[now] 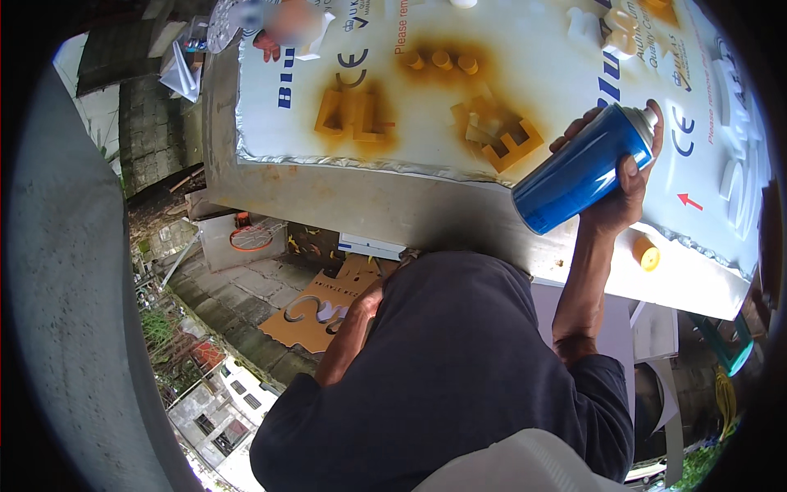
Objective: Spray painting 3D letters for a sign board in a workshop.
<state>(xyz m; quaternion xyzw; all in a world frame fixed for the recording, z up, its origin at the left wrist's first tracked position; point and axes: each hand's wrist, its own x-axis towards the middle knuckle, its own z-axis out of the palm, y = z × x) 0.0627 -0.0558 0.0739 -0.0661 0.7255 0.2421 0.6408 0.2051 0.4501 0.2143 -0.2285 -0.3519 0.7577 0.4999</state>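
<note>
My right hand (625, 197) is wrapped around a blue spray can (574, 174), which is tilted with its white top toward the upper right. One finger reaches up by the nozzle. The can is above the near edge of a white printed sheet (287, 135). On that sheet lie yellow-brown letter-shaped pieces (515, 148), more such pieces (354, 116) further left, and a row of small round pieces (443, 61). Brownish overspray surrounds them. My left arm (351, 332) hangs bent at my side; its hand is mostly hidden by my dark shirt, so the fingers cannot be made out.
A yellow cap (646, 254) rests on the near ledge (566, 254) to the right. White cut pieces (730, 180) lie at the sheet's right. Below at left are a brown cut-out board (316, 307) and a basketball hoop (251, 238). A grey concrete post (74, 271) stands at far left.
</note>
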